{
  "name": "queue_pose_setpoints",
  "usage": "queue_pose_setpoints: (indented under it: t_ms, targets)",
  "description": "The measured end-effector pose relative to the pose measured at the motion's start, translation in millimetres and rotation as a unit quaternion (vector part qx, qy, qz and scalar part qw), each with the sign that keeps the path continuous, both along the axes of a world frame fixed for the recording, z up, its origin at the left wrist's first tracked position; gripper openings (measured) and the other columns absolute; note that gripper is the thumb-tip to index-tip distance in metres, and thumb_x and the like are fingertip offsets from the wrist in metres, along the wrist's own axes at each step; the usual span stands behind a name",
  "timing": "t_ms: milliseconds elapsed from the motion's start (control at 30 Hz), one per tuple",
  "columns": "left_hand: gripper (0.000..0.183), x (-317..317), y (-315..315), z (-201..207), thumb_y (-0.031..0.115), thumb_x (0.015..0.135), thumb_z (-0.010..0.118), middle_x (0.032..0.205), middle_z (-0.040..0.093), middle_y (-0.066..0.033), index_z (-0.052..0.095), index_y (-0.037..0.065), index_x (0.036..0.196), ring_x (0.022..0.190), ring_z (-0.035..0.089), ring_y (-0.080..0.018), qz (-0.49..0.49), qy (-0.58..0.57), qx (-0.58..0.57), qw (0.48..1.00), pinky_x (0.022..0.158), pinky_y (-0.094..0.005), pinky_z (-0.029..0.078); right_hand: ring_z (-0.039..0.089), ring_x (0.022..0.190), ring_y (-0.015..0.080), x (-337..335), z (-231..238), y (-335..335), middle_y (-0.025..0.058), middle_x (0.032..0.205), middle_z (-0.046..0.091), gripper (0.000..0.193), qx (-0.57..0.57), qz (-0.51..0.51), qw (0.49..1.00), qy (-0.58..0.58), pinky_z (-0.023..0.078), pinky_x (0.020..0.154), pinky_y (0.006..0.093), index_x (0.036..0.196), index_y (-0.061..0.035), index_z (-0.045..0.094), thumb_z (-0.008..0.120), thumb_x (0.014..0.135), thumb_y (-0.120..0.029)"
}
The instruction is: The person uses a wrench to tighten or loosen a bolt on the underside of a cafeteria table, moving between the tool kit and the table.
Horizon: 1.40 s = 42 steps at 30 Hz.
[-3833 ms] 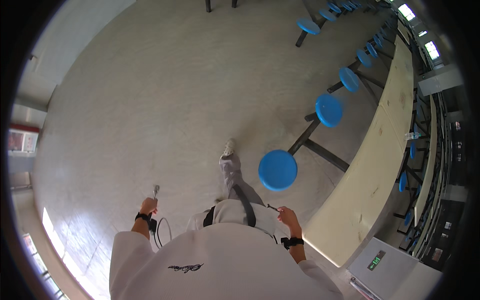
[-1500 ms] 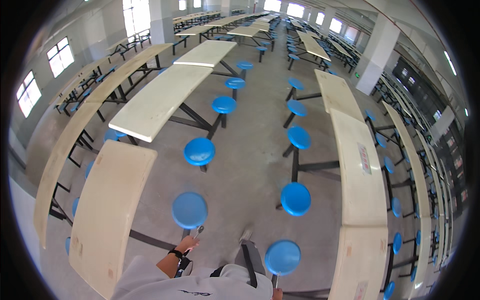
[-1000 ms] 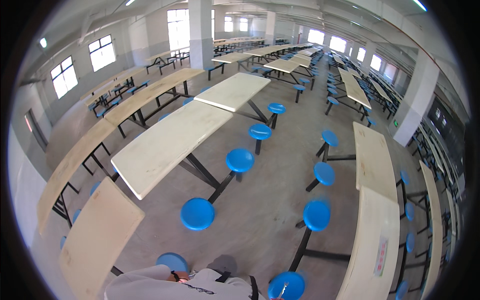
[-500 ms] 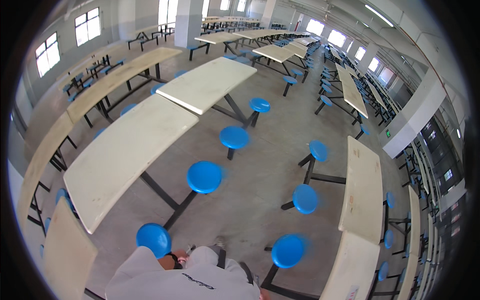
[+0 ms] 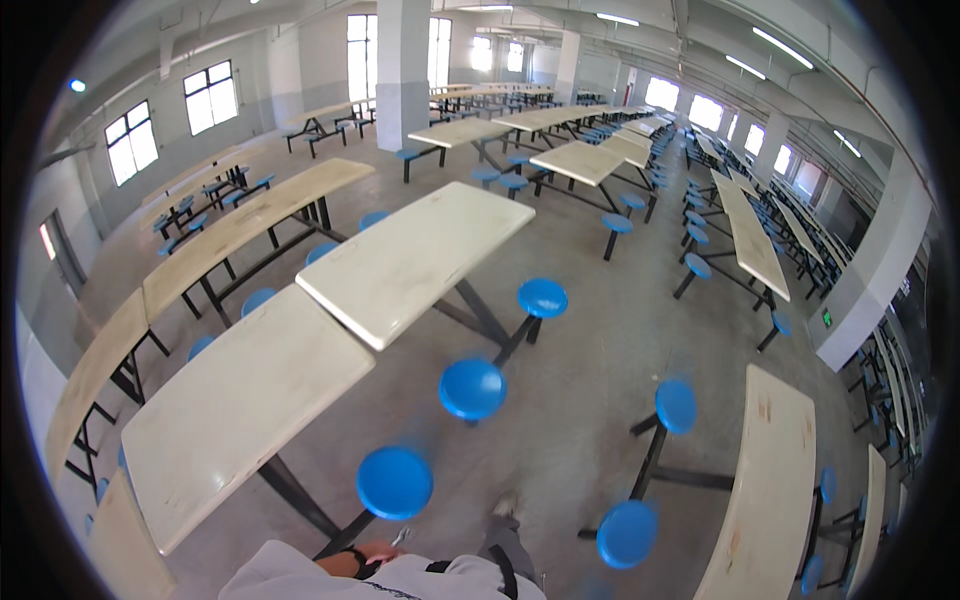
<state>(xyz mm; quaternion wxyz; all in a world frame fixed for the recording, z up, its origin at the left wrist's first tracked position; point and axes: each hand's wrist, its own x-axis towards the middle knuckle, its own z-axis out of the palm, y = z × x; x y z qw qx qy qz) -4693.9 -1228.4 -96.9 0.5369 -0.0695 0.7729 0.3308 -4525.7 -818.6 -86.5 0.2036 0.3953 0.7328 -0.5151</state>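
Low in the picture, my left hand (image 5: pixel 377 553) is closed, with a black band (image 5: pixel 357 563) at its wrist. From its fingers sticks out a small silver wrench (image 5: pixel 402 536), its forked end showing and the rest hidden by the hand. The nearest thing to this hand is a round blue stool (image 5: pixel 395 483), fixed by a black bar to a long cream table (image 5: pixel 245 400); the hand does not touch it. My right hand is out of view, hidden beyond my light grey top.
Rows of cream tables with attached blue stools fill the hall. On the right stand another table (image 5: pixel 762 480) and its stool (image 5: pixel 628 534), across a grey concrete aisle (image 5: pixel 560 440). Pillars (image 5: pixel 403 75) rise farther off. My foot (image 5: pixel 506 504) is in the aisle.
The view has tilted up, so tables and stools sit lower in it. My body has moved forward along the aisle. The left hand with the wrench shows more plainly; the right has left view.
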Motion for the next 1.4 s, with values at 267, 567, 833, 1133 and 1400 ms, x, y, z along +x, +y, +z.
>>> queue_pose_setpoints:
  t_ms: [267, 567, 833, 1133, 1400]
  targets:
    - [0.048, -90, 38, 43, 0.043, 0.083, 0.051, 0.059, 0.055, -0.0064, 0.059, -0.003, 0.07, 0.053, 0.051, -0.0159, -0.062, 0.011, 0.023, 0.998, 0.052, -0.0321, 0.041, 0.057, 0.066, 0.0219, -223, 23, 103, 0.0114, 0.075, 0.06, 0.025, 0.019, 0.082, 0.995, 0.044, 0.047, 0.065, 0.04, 0.089, -0.002, 0.057, 0.048, 0.087, -0.026]
    - [0.048, -154, 76, 103, 0.043, 0.083, 0.05, 0.059, 0.054, -0.0064, 0.059, -0.003, 0.071, 0.053, 0.051, -0.0158, -0.015, -0.011, 0.029, 0.999, 0.052, -0.0319, 0.041, 0.057, 0.067, 0.0222, -347, 47, 143, 0.0116, 0.075, 0.06, 0.026, 0.007, 0.127, 0.988, 0.086, 0.047, 0.066, 0.04, 0.089, -0.0019, 0.057, 0.048, 0.087, -0.026]
    - [0.049, -185, 86, 114, 0.043, 0.083, 0.05, 0.059, 0.054, -0.0063, 0.059, -0.004, 0.072, 0.052, 0.051, -0.0156, -0.078, -0.037, 0.078, 0.993, 0.051, -0.0316, 0.041, 0.058, 0.068, 0.0226, -443, 55, 103, 0.0119, 0.076, 0.061, 0.026, -0.011, 0.224, 0.974, 0.046, 0.047, 0.067, 0.0401, 0.089, -0.0018, 0.058, 0.048, 0.087, -0.026]
    - [0.049, -314, 58, 128, 0.043, 0.083, 0.05, 0.06, 0.054, -0.0063, 0.058, -0.004, 0.073, 0.052, 0.05, -0.0155, -0.104, -0.059, 0.132, 0.984, 0.05, -0.0314, 0.041, 0.058, 0.069, 0.0229, -525, 60, 23, 0.0122, 0.076, 0.061, 0.027, -0.019, 0.294, 0.956, 0.014, 0.046, 0.068, 0.0402, 0.089, -0.0016, 0.058, 0.049, 0.087, -0.027]
    - [0.051, -396, 31, 151, 0.045, 0.084, 0.05, 0.058, 0.052, -0.0052, 0.058, -0.004, 0.072, 0.05, 0.048, -0.0152, -0.112, -0.086, 0.175, 0.974, 0.046, -0.0307, 0.04, 0.058, 0.07, 0.0232, -528, 95, 3, 0.0124, 0.077, 0.061, 0.027, 0.013, 0.285, 0.955, -0.079, 0.046, 0.068, 0.0402, 0.089, -0.0015, 0.059, 0.049, 0.087, -0.027]
